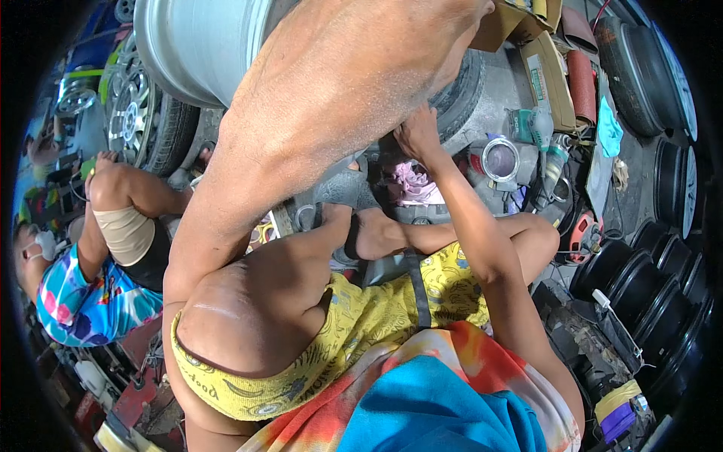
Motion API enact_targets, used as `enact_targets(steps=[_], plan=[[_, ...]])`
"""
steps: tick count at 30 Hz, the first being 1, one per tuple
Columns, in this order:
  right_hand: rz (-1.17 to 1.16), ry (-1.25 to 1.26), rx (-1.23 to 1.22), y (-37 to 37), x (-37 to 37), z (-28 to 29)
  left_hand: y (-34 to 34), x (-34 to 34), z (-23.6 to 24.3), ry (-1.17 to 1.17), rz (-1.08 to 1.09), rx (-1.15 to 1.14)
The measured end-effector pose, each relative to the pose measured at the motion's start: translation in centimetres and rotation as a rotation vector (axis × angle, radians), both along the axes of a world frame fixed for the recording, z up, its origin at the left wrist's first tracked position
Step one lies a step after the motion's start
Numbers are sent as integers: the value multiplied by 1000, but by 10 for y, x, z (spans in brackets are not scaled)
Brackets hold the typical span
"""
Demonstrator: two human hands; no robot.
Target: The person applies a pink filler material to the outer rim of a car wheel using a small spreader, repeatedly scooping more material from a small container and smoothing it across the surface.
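Observation:
My left forearm (324, 113) crosses the upper middle of the head view, very close, and runs out at the top edge; its hand is out of sight. Beneath it, my right hand (420, 135) is closed with its fingers curled, partly covered by the left arm. Whatever those fingers hold, if anything, is hidden. A crumpled pink cloth (416, 184) lies on the ground just below the right hand. Beside that hand stands an open metal can (500, 160). Behind the left arm is a large silver wheel rim (199, 49), and a dark tyre (468, 94) lies past the right hand.
Bottles (541, 126), a cardboard box (547, 81) and a red roll of sheet (581, 87) sit at the upper right. Black wheel rims (640, 290) line the right side. Another person's knee (117, 188) is at left, near an alloy wheel (132, 117).

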State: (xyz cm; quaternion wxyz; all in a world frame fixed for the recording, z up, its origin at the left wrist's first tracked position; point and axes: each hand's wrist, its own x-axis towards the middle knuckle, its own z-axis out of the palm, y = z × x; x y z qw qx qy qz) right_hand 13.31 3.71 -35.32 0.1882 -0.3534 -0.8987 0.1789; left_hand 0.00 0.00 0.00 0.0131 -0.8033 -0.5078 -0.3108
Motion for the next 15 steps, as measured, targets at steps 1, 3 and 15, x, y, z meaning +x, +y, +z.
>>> enact_targets(steps=[1,3,15], plan=[[17,29,7,0,3,0,-2,4,5,-9,0,-14],[39,57,12,-3,6,1,-1,3,2,-20,4,-29],[207,289,-167,-37,-11,29,3,-9,-14,-1,-41,60]])
